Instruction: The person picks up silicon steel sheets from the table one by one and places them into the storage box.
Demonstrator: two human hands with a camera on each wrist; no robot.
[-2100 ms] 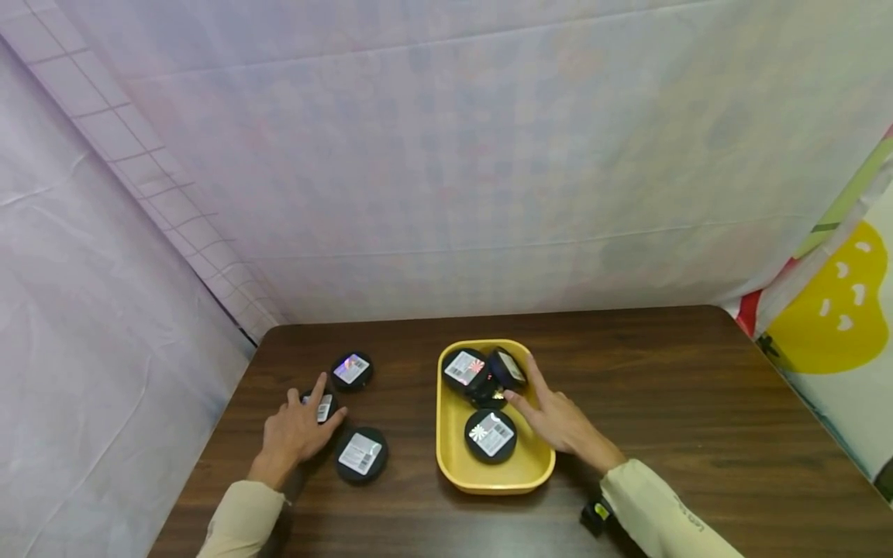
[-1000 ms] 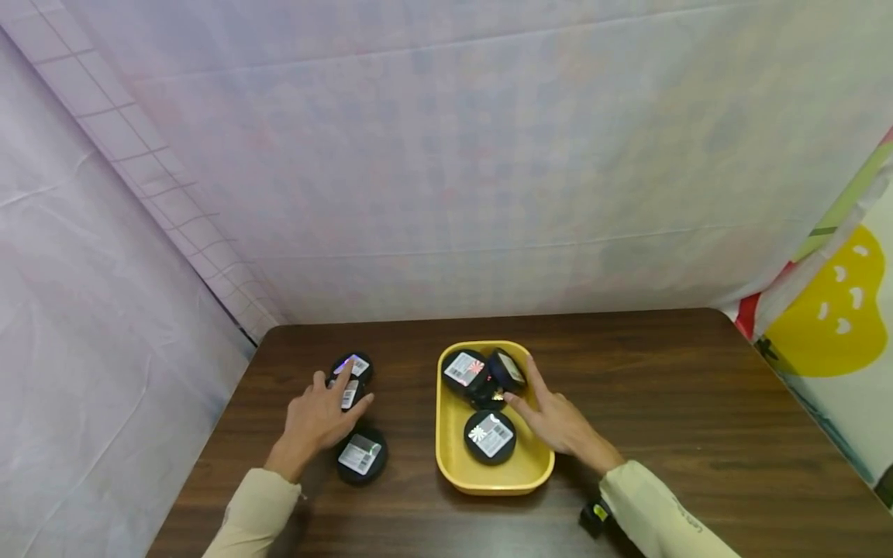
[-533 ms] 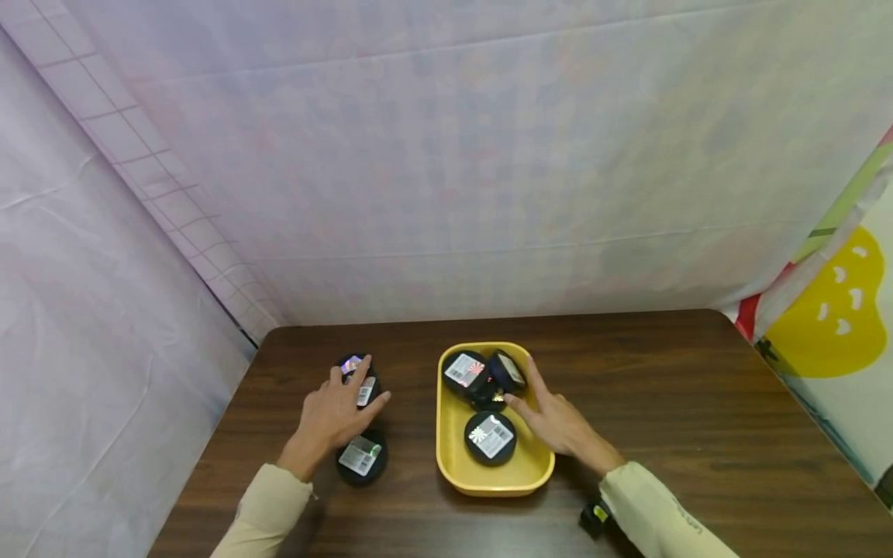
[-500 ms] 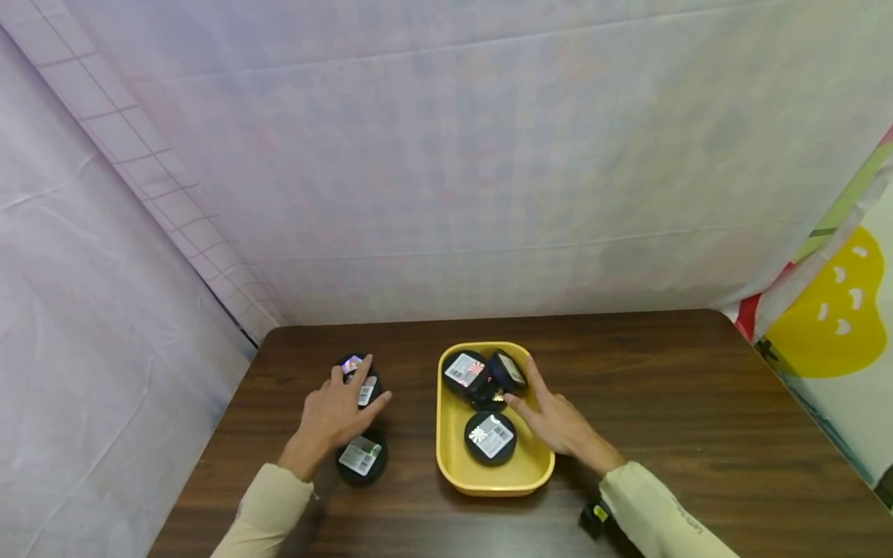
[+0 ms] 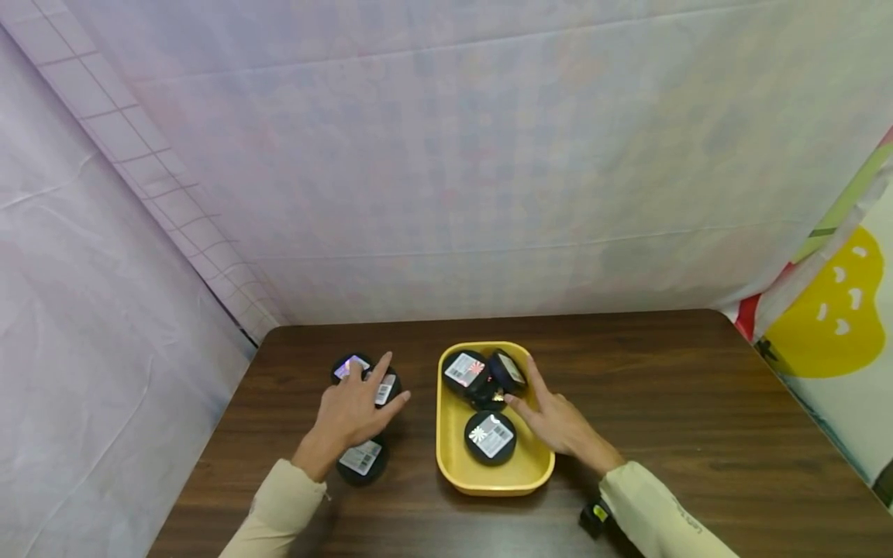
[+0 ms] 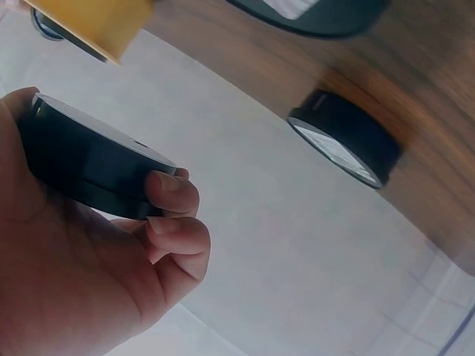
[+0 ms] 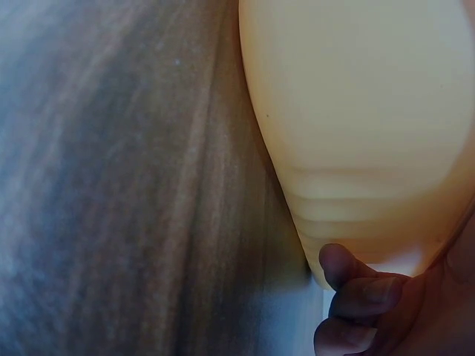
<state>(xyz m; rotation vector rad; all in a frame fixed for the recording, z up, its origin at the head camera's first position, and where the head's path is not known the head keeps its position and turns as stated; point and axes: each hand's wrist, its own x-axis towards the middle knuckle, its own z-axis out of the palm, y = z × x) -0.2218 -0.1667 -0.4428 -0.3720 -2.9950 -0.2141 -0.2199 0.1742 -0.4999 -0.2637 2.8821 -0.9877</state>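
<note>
My left hand (image 5: pixel 352 411) grips a round black tub (image 5: pixel 386 390) with a white label, thumb on one side and fingers on the other. The left wrist view shows this tub (image 6: pixel 89 159) tilted between thumb and curled fingers. Just behind that hand lies a second labelled tub (image 5: pixel 346 365), partly covered by the fingers. A third tub (image 5: pixel 361 463) is in front, close to the wrist. My right hand (image 5: pixel 558 418) holds the right side of a yellow tray (image 5: pixel 449 457), thumb over the inside, other fingers against the outer wall. Several black tubs (image 5: pixel 491 439) sit in the tray.
The dark wooden table (image 5: pixel 663 411) ends at a pale cloth backdrop (image 5: pixel 446 194). Beside the right sleeve is a small black item (image 5: pixel 593 518) with a yellow-green patch. One tub (image 5: pixel 508 370) in the tray leans on its edge.
My left hand has carried its tub rightward and toward the back, from left of the loose tubs to a spot nearer the tray. My right hand and the tray have stayed in place.
</note>
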